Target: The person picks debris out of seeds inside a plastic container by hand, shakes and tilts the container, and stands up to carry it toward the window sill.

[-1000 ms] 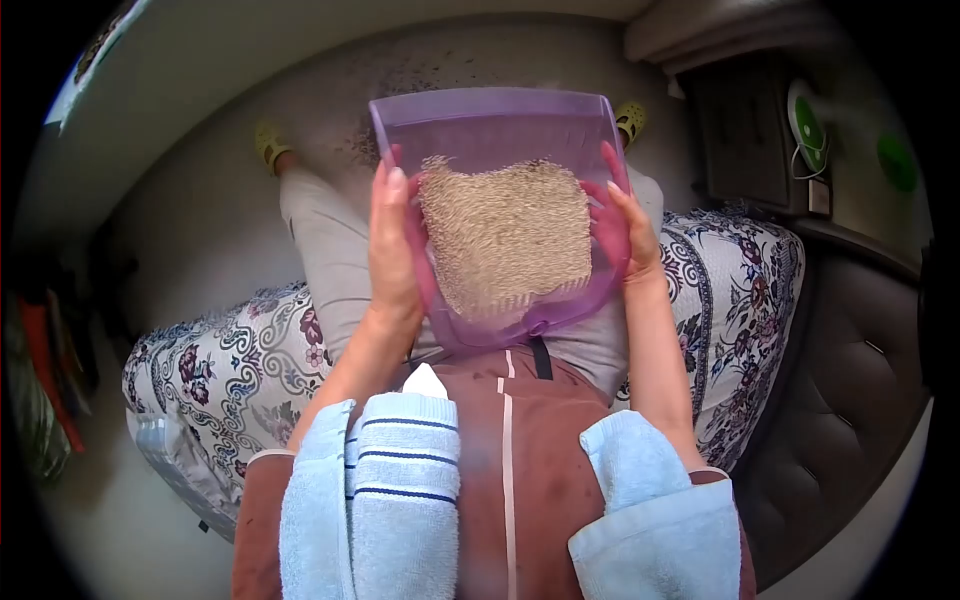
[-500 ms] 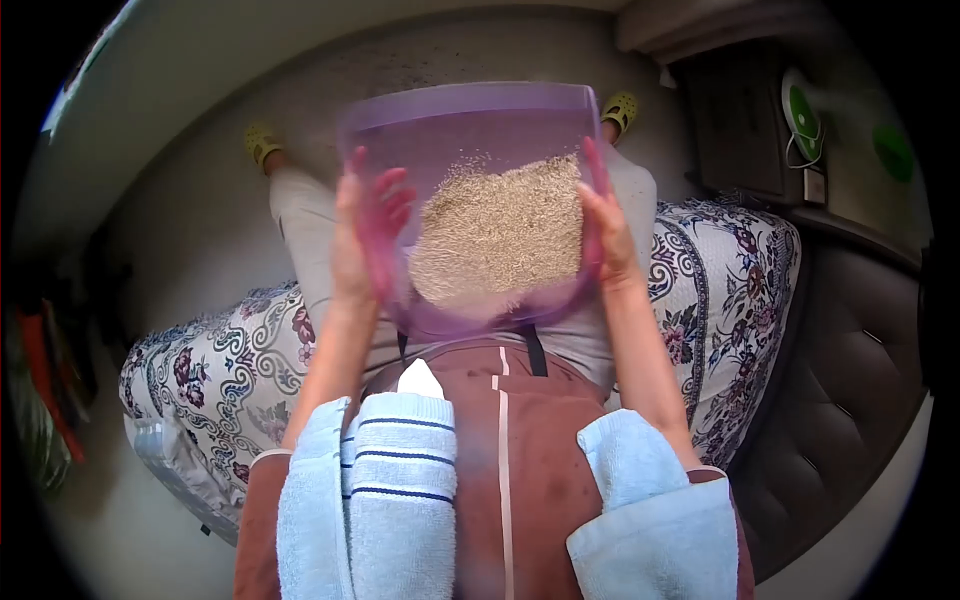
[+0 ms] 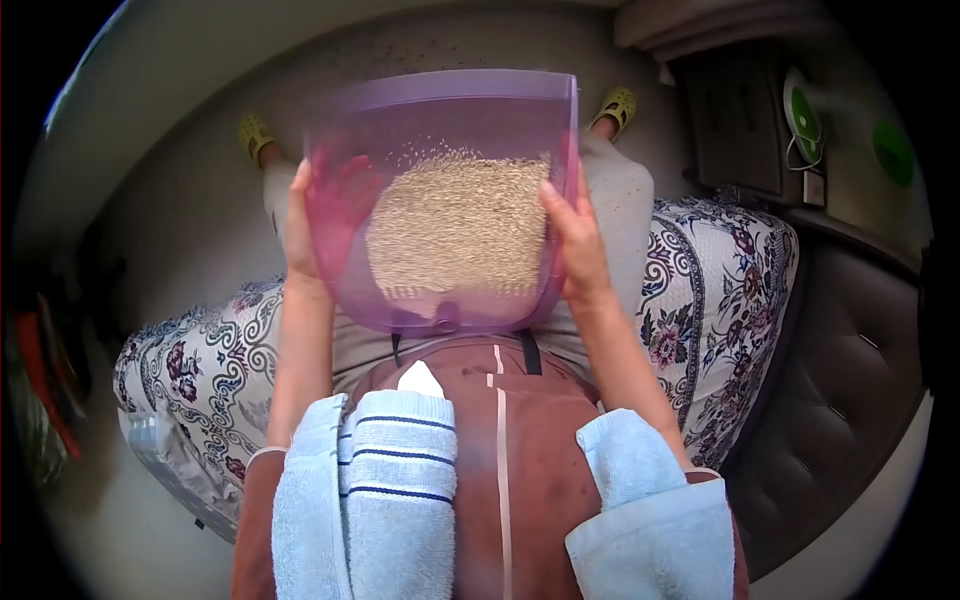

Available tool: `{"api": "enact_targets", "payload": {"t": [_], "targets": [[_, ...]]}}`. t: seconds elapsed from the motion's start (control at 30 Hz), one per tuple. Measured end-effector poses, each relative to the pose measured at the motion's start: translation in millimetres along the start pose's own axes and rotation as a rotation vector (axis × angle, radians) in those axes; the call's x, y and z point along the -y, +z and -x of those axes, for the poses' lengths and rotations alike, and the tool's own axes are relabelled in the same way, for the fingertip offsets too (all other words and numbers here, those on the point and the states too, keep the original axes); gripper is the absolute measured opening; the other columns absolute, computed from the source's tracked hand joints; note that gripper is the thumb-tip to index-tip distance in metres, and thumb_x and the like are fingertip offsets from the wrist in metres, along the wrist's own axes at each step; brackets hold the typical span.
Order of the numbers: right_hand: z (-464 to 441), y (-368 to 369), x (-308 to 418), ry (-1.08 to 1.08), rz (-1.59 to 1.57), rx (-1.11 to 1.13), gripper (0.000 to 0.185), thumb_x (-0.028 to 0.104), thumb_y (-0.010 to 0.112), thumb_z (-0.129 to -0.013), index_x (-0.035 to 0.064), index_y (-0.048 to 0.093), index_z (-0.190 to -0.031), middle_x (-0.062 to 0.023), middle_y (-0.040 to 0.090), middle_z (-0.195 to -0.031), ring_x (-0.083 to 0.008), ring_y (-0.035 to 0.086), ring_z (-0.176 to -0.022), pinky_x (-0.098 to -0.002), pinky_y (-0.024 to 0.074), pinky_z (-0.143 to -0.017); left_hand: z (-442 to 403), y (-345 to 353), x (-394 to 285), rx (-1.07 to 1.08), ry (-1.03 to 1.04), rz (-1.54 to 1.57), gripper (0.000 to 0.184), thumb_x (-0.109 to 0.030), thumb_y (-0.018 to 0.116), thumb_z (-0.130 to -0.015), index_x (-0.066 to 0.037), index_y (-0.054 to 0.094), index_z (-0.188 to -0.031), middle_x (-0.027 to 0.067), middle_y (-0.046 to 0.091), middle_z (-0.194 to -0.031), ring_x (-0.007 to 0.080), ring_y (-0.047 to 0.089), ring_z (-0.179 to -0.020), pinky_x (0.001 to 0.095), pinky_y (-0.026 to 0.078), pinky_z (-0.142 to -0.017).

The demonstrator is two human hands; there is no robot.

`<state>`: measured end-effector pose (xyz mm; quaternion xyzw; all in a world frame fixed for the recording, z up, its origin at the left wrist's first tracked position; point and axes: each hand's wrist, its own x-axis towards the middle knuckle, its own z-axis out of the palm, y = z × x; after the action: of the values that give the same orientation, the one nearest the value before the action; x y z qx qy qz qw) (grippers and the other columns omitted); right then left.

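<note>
A see-through purple plastic tray (image 3: 440, 92) is held over my lap, its straight rim away from me and its rounded end near my waist. A heap of pale, straw-coloured grain (image 3: 455, 225) lies in it, with loose grains scattered along the heap's far edge. My left hand (image 3: 299, 235) grips the left wall; its fingers show through the plastic, spread underneath. On the right wall, my right hand (image 3: 583, 245) is closed with the thumb inside, close to the grain, and the fingers outside.
I sit on a seat with a floral cover (image 3: 215, 365). A dark padded headboard (image 3: 835, 390) stands at right, near a dark cabinet (image 3: 735, 125) and a green-and-white device (image 3: 800, 112). Light blue towels (image 3: 405, 470) hang over my shoulders.
Both hands have carried the tray to the left and slightly away from me. The grain has moved with it, and its loose far edge is spread differently.
</note>
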<state>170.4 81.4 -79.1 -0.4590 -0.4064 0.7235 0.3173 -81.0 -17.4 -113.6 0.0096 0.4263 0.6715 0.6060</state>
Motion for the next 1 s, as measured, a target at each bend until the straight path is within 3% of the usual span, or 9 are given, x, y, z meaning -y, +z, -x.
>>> {"api": "enact_targets", "payload": {"t": [0.2,0.3,0.37,0.43,0.6,0.67,0.83,0.87,1.0], "targets": [[-30.5,-63.4,1.5,0.267,-0.216,0.105,0.065,0.021,0.057,-0.092,0.0121,0.028,-0.150,-0.0147,0.049,-0.137,-0.0252,0.055,-0.116,-0.0333,0.0440,-0.099,10.1,62.5,32.3,-0.141,0.188,-0.225,0.052,-0.044,0.045,-0.098,-0.014,0.041,-0.141,0.0135,0.056,-0.123,0.0212,0.053,-0.113,0.0363,0.039,-0.101],[-21.7,-53.9,-5.5,0.059,-0.254,0.061,0.064,0.018,0.055,-0.092,0.0129,0.029,-0.150,-0.0140,0.045,-0.141,-0.0248,0.047,-0.126,-0.0341,0.0385,-0.105,7.7,48.8,35.0,-0.091,0.110,-0.131,0.054,-0.045,0.044,-0.098,-0.016,0.038,-0.143,0.0123,0.056,-0.124,0.0222,0.055,-0.112,0.0367,0.043,-0.099],[-9.8,-25.7,-20.3,-0.054,0.038,-0.027,0.066,0.016,0.055,-0.093,0.0103,0.026,-0.151,-0.0105,0.035,-0.149,-0.0212,0.035,-0.136,-0.0316,0.0253,-0.113,-2.3,3.8,11.2,-0.003,0.017,-0.052,0.054,-0.046,0.044,-0.098,-0.017,0.038,-0.143,0.0122,0.057,-0.123,0.0235,0.056,-0.110,0.0379,0.046,-0.096],[4.3,7.6,-15.0,-0.018,0.008,-0.025,0.068,0.021,0.057,-0.093,0.0085,0.024,-0.151,-0.0097,0.039,-0.146,-0.0206,0.037,-0.133,-0.0307,0.0260,-0.111,-3.9,-4.6,-2.1,0.000,-0.027,-0.003,0.052,-0.046,0.044,-0.098,-0.017,0.040,-0.141,0.0134,0.057,-0.122,0.0250,0.058,-0.107,0.0403,0.049,-0.094],[-28.4,-63.9,-0.6,0.275,-0.198,0.090,0.061,0.018,0.057,-0.093,0.0140,0.032,-0.148,-0.0133,0.056,-0.124,-0.0210,0.059,-0.109,-0.0351,0.0488,-0.092,4.2,42.9,28.9,-0.090,0.099,-0.067,0.048,-0.042,0.046,-0.098,-0.016,0.043,-0.138,0.0120,0.057,-0.118,0.0231,0.057,-0.106,0.0392,0.046,-0.096],[-24.7,-61.7,-0.3,0.176,-0.237,0.074,0.061,0.017,0.056,-0.093,0.0142,0.032,-0.149,-0.0135,0.053,-0.130,-0.0217,0.056,-0.115,-0.0349,0.0464,-0.097,6.3,60.2,42.4,-0.102,0.217,-0.052,0.049,-0.042,0.046,-0.098,-0.017,0.041,-0.140,0.0111,0.057,-0.117,0.0225,0.057,-0.105,0.0355,0.045,-0.095],[2.2,13.7,-6.5,0.001,-0.031,0.008,0.068,0.018,0.057,-0.093,0.0112,0.024,-0.152,-0.0079,0.035,-0.149,-0.0180,0.036,-0.134,-0.0301,0.0269,-0.111,-5.1,-13.7,3.7,0.026,-0.013,0.034,0.053,-0.047,0.042,-0.098,-0.018,0.039,-0.142,0.0158,0.055,-0.125,0.0282,0.056,-0.111,0.0426,0.047,-0.097],[0.7,17.7,-7.7,-0.001,-0.022,-0.003,0.068,0.022,0.058,-0.093,0.0140,0.025,-0.152,-0.0109,0.044,-0.140,-0.0204,0.046,-0.124,-0.0330,0.0371,-0.103,-7.3,-14.0,-0.3,0.023,-0.029,0.026,0.052,-0.047,0.042,-0.098,-0.018,0.040,-0.142,0.0160,0.055,-0.124,0.0281,0.056,-0.111,0.0426,0.047,-0.097],[-27.1,-50.5,-11.7,0.178,-0.169,0.049,0.065,0.023,0.056,-0.093,0.0216,0.026,-0.151,-0.0141,0.057,-0.113,-0.0251,0.060,-0.099,-0.0364,0.0510,-0.082,-3.3,38.6,23.4,-0.106,0.105,-0.124,0.053,-0.045,0.047,-0.097,-0.016,0.040,-0.141,0.0136,0.056,-0.121,0.0267,0.057,-0.109,0.0398,0.046,-0.096]]}}
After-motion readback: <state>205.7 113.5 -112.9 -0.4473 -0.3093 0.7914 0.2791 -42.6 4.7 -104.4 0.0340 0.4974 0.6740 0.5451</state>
